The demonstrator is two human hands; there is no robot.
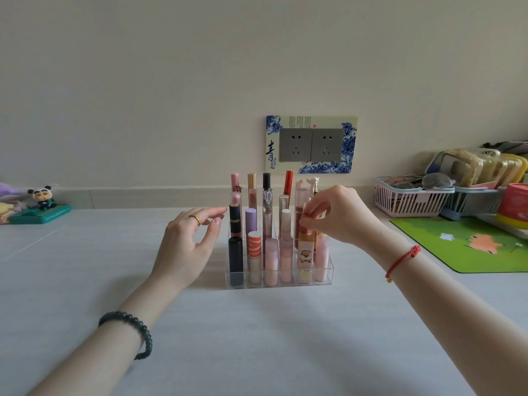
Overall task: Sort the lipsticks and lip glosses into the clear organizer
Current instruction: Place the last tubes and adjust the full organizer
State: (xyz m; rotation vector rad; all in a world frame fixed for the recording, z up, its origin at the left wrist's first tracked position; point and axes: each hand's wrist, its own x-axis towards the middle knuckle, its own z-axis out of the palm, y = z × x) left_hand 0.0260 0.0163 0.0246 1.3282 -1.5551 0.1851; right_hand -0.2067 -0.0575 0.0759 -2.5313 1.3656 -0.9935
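Observation:
The clear organizer point(328, 271) stands on the pale table, packed with several upright lipsticks and lip glosses: a black tube point(236, 258) at front left, an orange-striped one point(254, 247) beside it, pink tubes along the front row. My right hand point(340, 215) hovers over the organizer's right side, thumb and fingers pinched on the cap of a brown-red lip gloss point(303, 224) that stands in a slot. My left hand point(188, 241) floats just left of the organizer with its fingers spread, holding nothing.
A pink basket point(411, 201) and a blue basket of clutter sit at the right, beside a red tin point(514, 204) and a green mat point(468, 247). A panda figurine point(44, 198) on a green base stands far left. A wall socket point(311, 145) is behind the organizer.

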